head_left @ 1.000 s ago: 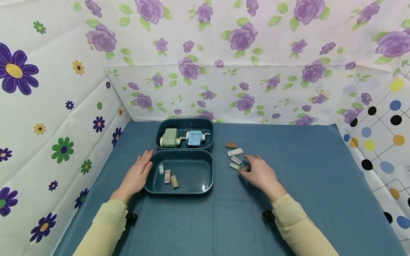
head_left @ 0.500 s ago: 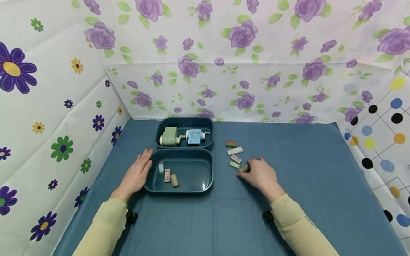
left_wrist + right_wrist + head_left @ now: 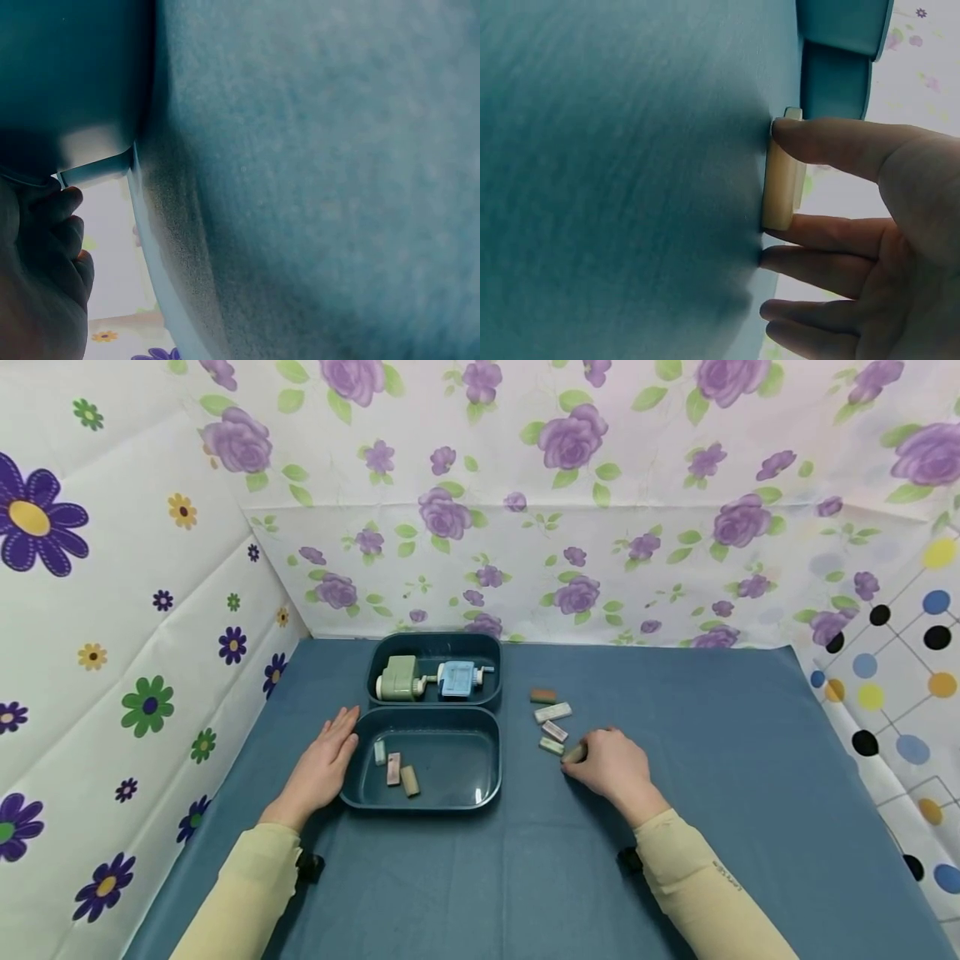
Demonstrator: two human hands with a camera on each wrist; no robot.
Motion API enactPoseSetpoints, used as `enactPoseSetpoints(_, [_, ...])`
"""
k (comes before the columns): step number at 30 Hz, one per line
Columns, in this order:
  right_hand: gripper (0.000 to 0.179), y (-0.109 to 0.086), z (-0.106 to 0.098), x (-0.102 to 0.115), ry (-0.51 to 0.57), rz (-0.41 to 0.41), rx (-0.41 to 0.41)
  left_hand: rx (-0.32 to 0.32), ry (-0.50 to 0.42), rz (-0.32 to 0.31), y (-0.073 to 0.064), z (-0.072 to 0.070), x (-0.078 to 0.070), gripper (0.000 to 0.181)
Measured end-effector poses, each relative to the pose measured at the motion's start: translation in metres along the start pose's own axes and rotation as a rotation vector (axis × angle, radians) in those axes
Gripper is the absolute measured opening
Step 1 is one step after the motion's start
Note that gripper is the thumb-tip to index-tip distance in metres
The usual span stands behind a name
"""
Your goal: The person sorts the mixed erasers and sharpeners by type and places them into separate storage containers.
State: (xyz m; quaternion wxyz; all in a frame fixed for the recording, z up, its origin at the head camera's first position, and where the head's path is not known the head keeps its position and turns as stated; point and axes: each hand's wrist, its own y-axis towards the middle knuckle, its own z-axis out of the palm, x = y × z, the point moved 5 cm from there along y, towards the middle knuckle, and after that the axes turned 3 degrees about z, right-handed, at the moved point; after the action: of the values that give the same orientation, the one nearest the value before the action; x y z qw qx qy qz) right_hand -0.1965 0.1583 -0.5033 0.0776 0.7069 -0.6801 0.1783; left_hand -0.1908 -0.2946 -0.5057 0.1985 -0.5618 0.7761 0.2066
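Note:
In the head view my right hand (image 3: 611,768) pinches a tan eraser (image 3: 575,754) on the blue cloth. The right wrist view has the thumb at one end of that tan eraser (image 3: 780,184) and the index finger at the other; the remaining fingers extend below. Just beyond lie a green-white eraser (image 3: 551,746), a pinkish one (image 3: 554,731), a white one (image 3: 552,712) and a brown one (image 3: 543,696). My left hand (image 3: 321,768) rests with straight fingers against the left rim of the front tray (image 3: 450,808); the left wrist view shows its fingers (image 3: 67,232) by the tray wall.
Three small erasers lie in the front tray's left half: pale blue (image 3: 379,752), pink (image 3: 393,769) and tan (image 3: 409,781). Behind it, a second tray (image 3: 435,642) holds a green crank sharpener (image 3: 401,677) and a blue one (image 3: 456,678). Flowered sheets (image 3: 510,560) rise behind the table.
My right hand has shifted slightly, and its thumb and index finger have come onto the tan eraser, which shows more plainly now. The left hand has stayed at the tray.

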Motion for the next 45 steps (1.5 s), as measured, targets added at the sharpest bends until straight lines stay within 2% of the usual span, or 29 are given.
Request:
enactPoseSetpoints(11, [0.009,0.0023,-0.0015,0.0006,0.035,-0.01,0.03,-0.004,-0.013,0.0,0.004,0.0007,-0.001,0.056])
enactPoseSetpoints(23, [0.012,0.0045,-0.0032,-0.0001,0.016,-0.001,0.039,-0.017,-0.024,0.004,0.0059,0.0038,0.0014,0.056])
enactPoseSetpoints(30, [0.015,0.0061,-0.003,0.0011,-0.001,-0.004,0.044,-0.002,-0.019,-0.003,0.0068,0.0038,0.0013,0.056])
enactPoseSetpoints(38, [0.018,0.0043,-0.0054,0.0019,-0.015,0.002,0.047,0.004,-0.002,0.017,0.0081,0.0017,-0.0017,0.056])
enactPoseSetpoints(45, [0.024,0.0013,-0.0025,0.0071,-0.001,-0.02,0.048,0.005,-0.014,-0.002,0.0004,-0.001,-0.0005,0.055])
